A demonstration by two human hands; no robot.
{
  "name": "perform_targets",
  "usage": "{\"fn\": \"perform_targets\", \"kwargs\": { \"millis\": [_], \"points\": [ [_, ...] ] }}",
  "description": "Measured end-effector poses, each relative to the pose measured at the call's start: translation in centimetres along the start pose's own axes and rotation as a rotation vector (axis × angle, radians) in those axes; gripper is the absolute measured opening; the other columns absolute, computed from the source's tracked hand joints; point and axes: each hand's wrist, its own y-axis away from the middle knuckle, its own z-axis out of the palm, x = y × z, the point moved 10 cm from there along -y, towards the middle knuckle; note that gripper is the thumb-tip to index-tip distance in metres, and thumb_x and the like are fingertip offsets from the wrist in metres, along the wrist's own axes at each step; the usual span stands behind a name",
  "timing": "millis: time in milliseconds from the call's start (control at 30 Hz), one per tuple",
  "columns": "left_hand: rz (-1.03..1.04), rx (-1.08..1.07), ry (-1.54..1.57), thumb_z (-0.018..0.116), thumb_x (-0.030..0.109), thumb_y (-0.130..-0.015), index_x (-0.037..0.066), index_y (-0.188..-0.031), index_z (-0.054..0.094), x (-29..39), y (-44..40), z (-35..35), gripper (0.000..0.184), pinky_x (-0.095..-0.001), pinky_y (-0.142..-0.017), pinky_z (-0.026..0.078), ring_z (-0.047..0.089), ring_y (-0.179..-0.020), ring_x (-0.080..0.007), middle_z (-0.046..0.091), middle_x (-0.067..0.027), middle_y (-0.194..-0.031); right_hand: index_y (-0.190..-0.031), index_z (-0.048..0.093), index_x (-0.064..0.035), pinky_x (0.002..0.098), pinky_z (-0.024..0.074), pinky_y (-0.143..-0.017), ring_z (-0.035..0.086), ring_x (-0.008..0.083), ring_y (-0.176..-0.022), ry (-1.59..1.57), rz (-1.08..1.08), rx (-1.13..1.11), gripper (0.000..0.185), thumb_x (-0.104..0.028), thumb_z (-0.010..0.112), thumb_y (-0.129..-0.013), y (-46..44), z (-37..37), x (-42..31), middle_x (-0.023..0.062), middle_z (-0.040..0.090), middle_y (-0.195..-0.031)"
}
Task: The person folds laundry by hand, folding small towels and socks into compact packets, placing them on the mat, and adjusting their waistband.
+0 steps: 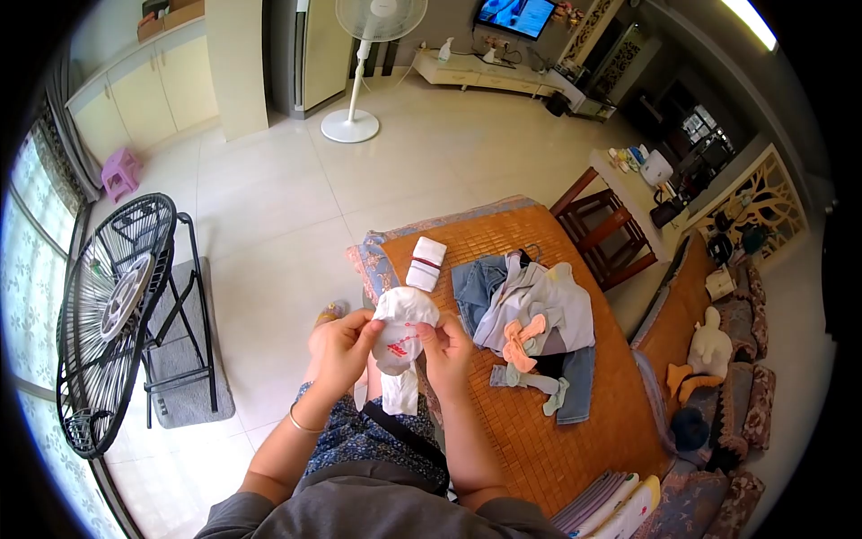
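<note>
A small white cloth item with red marks (402,334), maybe a sock, is stretched between my two hands above my lap. My left hand (346,344) pinches its left edge and my right hand (446,353) pinches its right edge. Below it, another white cloth piece (400,393) lies over my lap. Just beyond my hands, a folded white cloth with a dark red stripe (426,264) rests on the brown woven mat (503,449). To the right is a pile of clothes (548,305) with jeans, pale garments and orange and light green socks.
A round black corded chair (117,310) stands at the left on a grey rug (193,377). A white fan (351,125) is ahead. Folded cloths (611,508) lie at the lower right, near cushions (736,404). A wooden chair (602,225) stands beyond the mat.
</note>
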Motion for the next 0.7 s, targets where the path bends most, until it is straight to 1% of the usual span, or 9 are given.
{"fn": "perform_targets", "kwargs": {
  "millis": [33,100,233,300,400,500,567,633,700],
  "points": [
    [0.002,-0.002,0.000,0.058,0.015,-0.090,-0.002,-0.085,0.063,-0.5,0.1,-0.1,0.018,-0.0228,-0.049,0.034,0.042,-0.055,-0.0044,0.052,0.0032,-0.058,-0.084,0.055,0.0004,0.0192,0.0412,-0.064,0.051,0.0050,-0.070,0.000,-0.002,0.002,0.014,-0.011,0.062,-0.088,-0.1,0.3,-0.2,-0.0007,0.054,-0.079],
    [0.051,-0.102,-0.115,0.059,0.016,-0.090,-0.001,-0.085,0.064,-0.4,0.4,0.8,0.019,-0.0221,-0.047,0.034,0.041,-0.054,-0.0038,0.053,0.0039,-0.058,-0.079,0.054,0.0007,0.0190,0.0393,-0.056,0.049,0.0043,-0.062,-0.016,-0.024,0.064,0.017,-0.011,0.062,-0.088,-0.3,0.1,-0.5,-0.0014,0.051,-0.070],
    [0.045,-0.105,-0.204,0.062,0.018,-0.089,-0.002,-0.083,0.065,0.8,1.2,1.6,0.020,-0.0208,-0.046,0.032,0.040,-0.053,-0.0028,0.053,0.0048,-0.058,-0.080,0.054,0.0006,0.0191,0.0392,-0.055,0.048,0.0040,-0.062,0.061,-0.034,0.057,0.018,-0.012,0.062,-0.088,-0.1,-0.3,0.2,-0.0019,0.051,-0.069],
    [-0.065,-0.001,0.069,0.063,0.019,-0.088,-0.003,-0.083,0.065,-2.7,0.9,0.7,0.022,-0.0201,-0.046,0.031,0.040,-0.054,-0.0021,0.053,0.0046,-0.058,-0.081,0.053,0.0006,0.0186,0.0390,-0.055,0.048,0.0036,-0.063,-0.067,0.104,-0.071,0.018,-0.013,0.062,-0.089,0.8,0.7,2.3,-0.0024,0.050,-0.069],
    [-0.086,-0.038,0.032,0.062,0.019,-0.088,-0.003,-0.082,0.065,-3.1,0.9,0.4,0.023,-0.0203,-0.046,0.031,0.041,-0.055,-0.0022,0.053,0.0046,-0.060,-0.083,0.053,0.0001,0.0177,0.0370,-0.054,0.046,0.0031,-0.062,-0.015,0.046,-0.082,0.017,-0.014,0.061,-0.089,1.7,0.9,2.4,-0.0025,0.050,-0.070],
    [-0.064,-0.031,0.136,0.060,0.019,-0.090,-0.003,-0.080,0.065,-1.2,0.9,1.2,0.024,-0.0208,-0.047,0.031,0.039,-0.055,-0.0027,0.051,0.0051,-0.059,-0.084,0.053,0.0001,0.0187,0.0379,-0.056,0.047,0.0041,-0.064,-0.081,0.136,-0.056,0.018,-0.015,0.058,-0.091,1.8,0.4,3.8,-0.0019,0.050,-0.071],
    [-0.019,-0.058,0.050,0.059,0.019,-0.090,-0.003,-0.081,0.064,-1.1,0.7,1.0,0.024,-0.0219,-0.046,0.031,0.038,-0.054,-0.0033,0.050,0.0042,-0.057,-0.084,0.053,0.0002,0.0194,0.0381,-0.056,0.047,0.0046,-0.064,-0.123,0.150,-0.039,0.018,-0.016,0.056,-0.092,1.7,0.3,4.0,-0.0018,0.050,-0.071],
    [0.027,-0.082,-0.035,0.059,0.019,-0.091,-0.004,-0.081,0.064,-1.7,0.4,0.6,0.025,-0.0230,-0.046,0.031,0.038,-0.052,-0.0039,0.048,0.0033,-0.055,-0.085,0.053,0.0003,0.0210,0.0382,-0.057,0.046,0.0063,-0.064,0.115,0.015,0.076,0.020,-0.017,0.054,-0.093,1.5,-1.1,3.1,-0.0007,0.051,-0.070],
    [0.029,-0.046,-0.016,0.058,0.019,-0.091,-0.003,-0.082,0.062,-2.9,-0.1,0.0,0.024,-0.0249,-0.046,0.030,0.037,-0.050,-0.0050,0.045,0.0001,-0.051,-0.085,0.053,0.0001,0.0214,0.0381,-0.058,0.046,0.0069,-0.064,0.144,0.037,0.129,0.020,-0.018,0.054,-0.094,1.5,-1.5,3.3,0.0000,0.051,-0.070]
  ]
}}
